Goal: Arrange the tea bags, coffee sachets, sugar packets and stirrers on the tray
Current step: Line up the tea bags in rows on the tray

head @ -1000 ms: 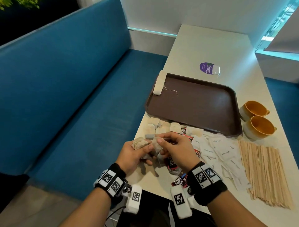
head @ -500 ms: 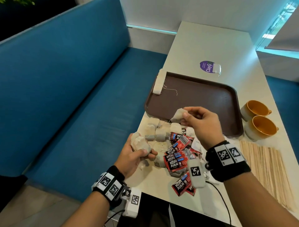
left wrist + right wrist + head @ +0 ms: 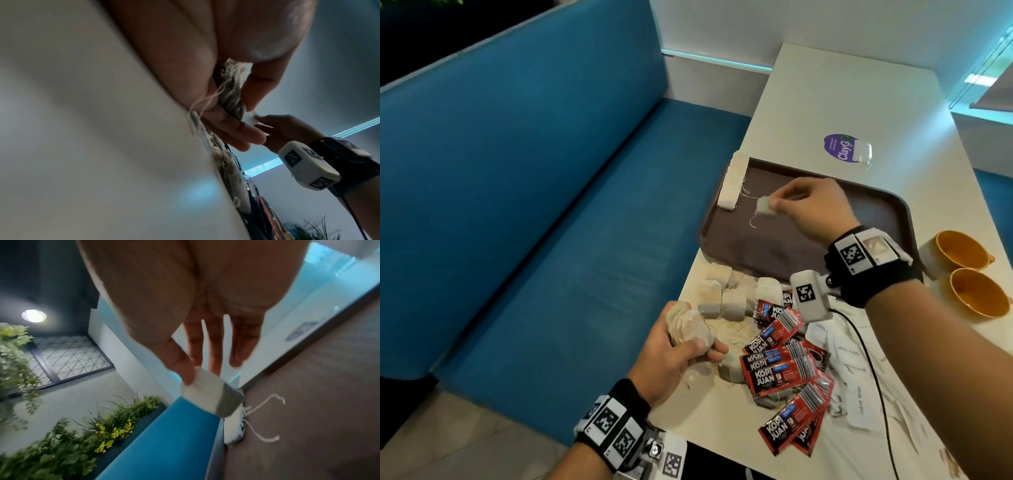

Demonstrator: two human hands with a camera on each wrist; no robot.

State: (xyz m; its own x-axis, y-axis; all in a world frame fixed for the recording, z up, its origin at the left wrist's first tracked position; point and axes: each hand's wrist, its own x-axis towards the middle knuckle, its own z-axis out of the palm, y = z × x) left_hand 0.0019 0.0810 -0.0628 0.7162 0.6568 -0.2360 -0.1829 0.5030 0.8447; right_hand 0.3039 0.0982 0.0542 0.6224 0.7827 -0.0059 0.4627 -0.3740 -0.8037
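Far left, the left hand [image 3: 674,353] sits at the near edge of the pale table [image 3: 825,102], fingers wrapped round a crumpled bunch of beige paper tea bags [image 3: 688,329], with more loose tea bags [image 3: 732,298] lying just beyond it. Next along, the red-and-black coffee sachets [image 3: 777,366] sprawl in a heap, white sugar packets [image 3: 856,390] beside them; none of these are on the tray. Up at the dark brown plastic tray [image 3: 774,253], a neat row of tea bags [image 3: 732,181] leans against its left rim. And here is the right hand [image 3: 811,209] above the tray, thumb and fingertip pinching a single tea bag [image 3: 765,207], string dangling, other fingers spread. So it looks like the tea-bag step, mid-delivery. The next move, I'd judge, needs the bag lowered beside that row, edge aligned, without snagging the loose strings. Far right, two orange cups [image 3: 962,270] stand by.
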